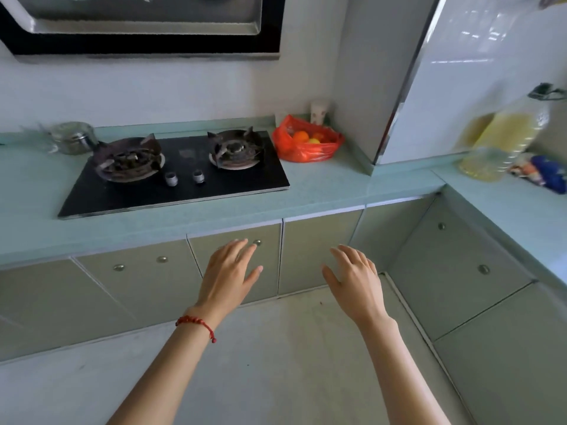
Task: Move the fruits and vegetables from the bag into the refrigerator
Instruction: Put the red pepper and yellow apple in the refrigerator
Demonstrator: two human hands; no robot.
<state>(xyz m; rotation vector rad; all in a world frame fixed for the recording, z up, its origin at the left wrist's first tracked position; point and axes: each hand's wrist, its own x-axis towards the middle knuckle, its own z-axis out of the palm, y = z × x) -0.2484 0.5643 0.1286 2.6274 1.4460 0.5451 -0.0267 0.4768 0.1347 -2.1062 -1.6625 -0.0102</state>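
Standing by: both hands held out in the air in front of the cabinet doors (236,250), below the counter's front edge, touching nothing.
Left hand (228,276): fingers straight and spread, holding nothing; red bead bracelet (196,323) at the wrist.
Right hand (357,279): fingers relaxed and spread, holding nothing.
Red plastic bag (306,142): on the pale green countertop (322,182), near its back edge, just right of the gas hob (175,170), by the wall corner; mouth open upward.
Contents: orange and yellow fruits (302,137) show in the opening; the rest is hidden by the plastic.
Bearing: the bag lies ahead of and above both hands, slightly left of the right hand's line.
Nearer hand: judged to be the right.
Bag long axis: roughly along the counter's back edge.
Refrigerator: not in view.
Task state: judged not begun; the fruit sits in the bag.
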